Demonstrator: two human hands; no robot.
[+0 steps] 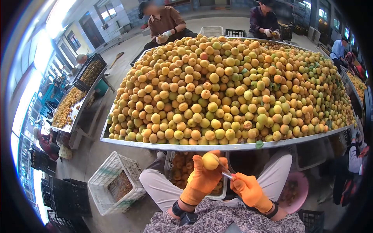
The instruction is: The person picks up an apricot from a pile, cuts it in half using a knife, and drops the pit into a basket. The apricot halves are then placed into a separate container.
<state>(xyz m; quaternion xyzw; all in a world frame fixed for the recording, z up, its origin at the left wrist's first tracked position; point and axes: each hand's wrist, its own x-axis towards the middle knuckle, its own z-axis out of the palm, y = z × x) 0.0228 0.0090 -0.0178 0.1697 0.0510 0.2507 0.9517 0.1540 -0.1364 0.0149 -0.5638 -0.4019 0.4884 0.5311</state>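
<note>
the left hand (204, 176), in an orange glove, is at the lower middle of the frame; its grip is narrow, holding a yellow fruit (211, 160) up between the fingers. the right hand (250, 191), also gloved in orange, is just to the right and a little lower, its grip closed on a small knife (229, 176). the knife points up and to the left, its blade reaching the right side of the yellow fruit; whether it cuts into the flesh i cannot tell.

above both hands, a metal-rimmed counter (202, 148) spans the middle of the frame and carries a big heap of fruit (233, 93), yellow and orange with some green. a green leaf (259, 144) lies at its near rim.

below the counter, between the person's knees, a crate (224, 188) holds orange fruit pieces, partly hidden by the left hand. a white crate (136, 191) stands on the floor at the lower left, with brownish pieces inside, and a pink basin (304, 188) is at the lower right. at the top of the frame, two people in gloves sit across the counter, one in a brown top (169, 19), one in a dark top (262, 18).
</note>
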